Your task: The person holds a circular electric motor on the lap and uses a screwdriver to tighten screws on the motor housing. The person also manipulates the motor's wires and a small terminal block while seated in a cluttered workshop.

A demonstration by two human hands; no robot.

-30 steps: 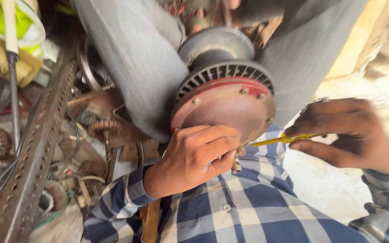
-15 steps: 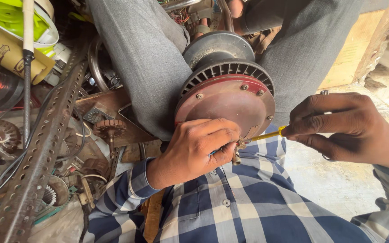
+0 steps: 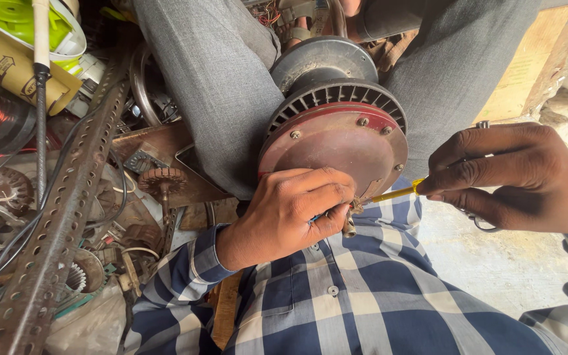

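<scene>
Motor housing [image 3: 333,141], red faceplate, sits frame centre between grey-trousered knees. Left hand [image 3: 290,210] pinches a small fitting at its lower rim; right hand [image 3: 514,177] grips yellow wire [image 3: 396,194]. Likely wiring step; calls for steady feed.

Pale concrete floor [image 3: 494,263] in daylight; perforated metal bar [image 3: 54,223] amid scrap clutter.

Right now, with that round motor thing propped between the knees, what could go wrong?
The motor seems held only by the trousered legs, so it might roll or drop. The left hand pinches something small at the motor's lower edge right where the yellow tool in the right hand points; a slip could jab the fingers. A small part could fall into the scrap pile alongside.
</scene>
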